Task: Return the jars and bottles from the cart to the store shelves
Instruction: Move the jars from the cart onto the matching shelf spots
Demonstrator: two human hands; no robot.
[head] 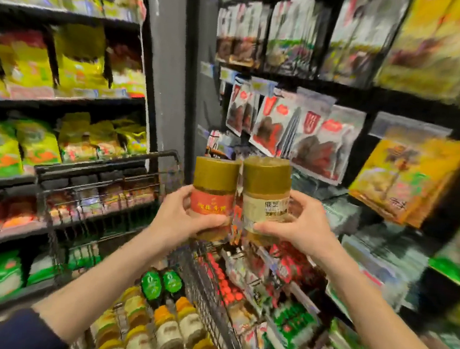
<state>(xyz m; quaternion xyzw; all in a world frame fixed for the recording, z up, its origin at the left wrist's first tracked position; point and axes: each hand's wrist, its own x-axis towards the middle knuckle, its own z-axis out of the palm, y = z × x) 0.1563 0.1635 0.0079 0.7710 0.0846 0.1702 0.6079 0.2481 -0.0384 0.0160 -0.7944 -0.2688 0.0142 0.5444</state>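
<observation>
Down at six o'clock, closest of all, the wire cart [205, 280] carries rows of jars with yellow and orange lids [165, 327], plus two green-capped bottles [162, 282] toward its far end. Above them the person's bare forearms reach forward. At the centre, the left hand [181, 214] is curled around the lower body of a red-labelled jar [213, 198], and the right hand [300, 225] wraps a pale-labelled jar [264, 198] the same way, thumbs in front. Both jars stand upright with tall gold caps, side by side and about touching.

They look like rigid, glossy jars, probably glass and fairly weighty, so breakable if knocked together or dropped; gripping low on the body, as here, seems safer than by the cap. Beyond, at three o'clock, shelves [403, 99] hold hanging packets; at nine o'clock, more shelving with bagged goods [40, 141], all motion-blurred.
</observation>
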